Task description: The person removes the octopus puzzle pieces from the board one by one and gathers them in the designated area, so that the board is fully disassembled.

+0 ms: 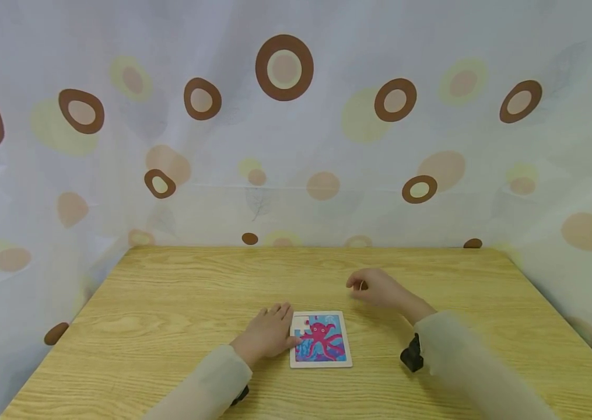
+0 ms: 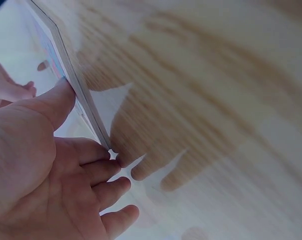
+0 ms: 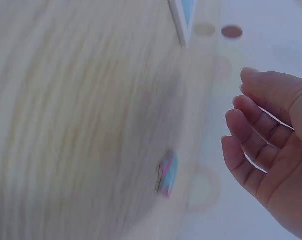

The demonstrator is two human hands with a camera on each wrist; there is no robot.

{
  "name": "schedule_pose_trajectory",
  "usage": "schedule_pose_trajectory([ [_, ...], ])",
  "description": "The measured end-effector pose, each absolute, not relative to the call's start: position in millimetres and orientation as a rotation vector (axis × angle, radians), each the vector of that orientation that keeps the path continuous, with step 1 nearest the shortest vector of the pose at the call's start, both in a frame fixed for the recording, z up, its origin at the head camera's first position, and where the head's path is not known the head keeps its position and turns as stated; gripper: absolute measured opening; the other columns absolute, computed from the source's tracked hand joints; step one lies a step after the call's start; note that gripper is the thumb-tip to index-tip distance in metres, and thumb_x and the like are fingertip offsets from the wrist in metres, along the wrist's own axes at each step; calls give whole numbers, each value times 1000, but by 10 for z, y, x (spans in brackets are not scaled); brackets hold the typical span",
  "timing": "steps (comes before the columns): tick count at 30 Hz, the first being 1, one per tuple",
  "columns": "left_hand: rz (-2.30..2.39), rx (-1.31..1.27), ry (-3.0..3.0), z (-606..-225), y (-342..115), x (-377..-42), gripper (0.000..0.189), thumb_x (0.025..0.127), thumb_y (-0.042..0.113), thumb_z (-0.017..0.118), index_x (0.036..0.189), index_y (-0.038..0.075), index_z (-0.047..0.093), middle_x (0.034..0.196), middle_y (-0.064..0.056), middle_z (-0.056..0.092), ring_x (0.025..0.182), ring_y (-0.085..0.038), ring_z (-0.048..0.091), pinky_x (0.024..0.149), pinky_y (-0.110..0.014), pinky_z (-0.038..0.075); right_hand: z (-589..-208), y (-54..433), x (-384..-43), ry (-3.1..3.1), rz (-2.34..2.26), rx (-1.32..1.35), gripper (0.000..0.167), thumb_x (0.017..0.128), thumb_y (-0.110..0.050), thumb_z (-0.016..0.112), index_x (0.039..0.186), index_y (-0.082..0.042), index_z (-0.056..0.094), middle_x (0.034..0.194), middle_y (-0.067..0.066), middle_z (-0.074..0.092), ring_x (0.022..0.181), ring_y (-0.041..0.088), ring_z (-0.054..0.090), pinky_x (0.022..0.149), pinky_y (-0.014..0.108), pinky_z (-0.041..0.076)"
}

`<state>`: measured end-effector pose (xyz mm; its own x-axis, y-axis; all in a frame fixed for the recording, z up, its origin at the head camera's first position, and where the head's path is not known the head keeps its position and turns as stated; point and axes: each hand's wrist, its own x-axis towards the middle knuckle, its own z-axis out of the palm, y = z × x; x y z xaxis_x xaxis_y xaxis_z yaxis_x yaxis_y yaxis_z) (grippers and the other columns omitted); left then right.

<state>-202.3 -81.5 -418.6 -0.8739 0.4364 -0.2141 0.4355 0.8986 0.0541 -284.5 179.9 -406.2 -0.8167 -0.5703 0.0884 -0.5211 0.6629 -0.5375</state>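
Octopus jigsaw puzzle (image 1: 322, 347) on our counter (image 1: 196, 280), left hand (image 1: 270, 331) touching at nine o'clock, grip apart, right hand (image 1: 382, 289) at two o'clock, grip also apart, near a puzzle piece (image 3: 168, 172)

Left sleeve (image 1: 198, 382) and right sleeve (image 1: 476, 364): long, pale off-white, plain; right wrist device (image 1: 412, 354): black, blocky; left wrist device (image 1: 241, 396): black, partly hidden

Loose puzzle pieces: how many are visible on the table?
1: the blurred pink-and-blue piece, on the table, in the right wrist view; the right hand may hide others.
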Motion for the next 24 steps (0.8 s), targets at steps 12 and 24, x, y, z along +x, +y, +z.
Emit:
schedule_pose_trajectory([
  [12, 30, 643, 2847, -4183, -807, -2025, 69, 92, 47, 49, 142, 2, 33, 146, -11, 31, 133, -26, 27, 106, -43, 24, -4189, 1349, -2605, 2598, -824, -1168, 16, 84, -8, 67, 100, -3, 64, 83, -5, 54, 69, 9, 49, 62, 24, 46],
  [24, 17, 654, 2845, -4200, -813, -2044, 70, 92, 48, 48, 143, 3, 32, 146, -11, 30, 134, -25, 26, 106, -43, 24, -4234, 1202, -2537, 2579, -663, -1086, 38, 82, -19, 71, 116, -8, 62, 83, -3, 49, 70, 11, 44, 62, 25, 41],
])
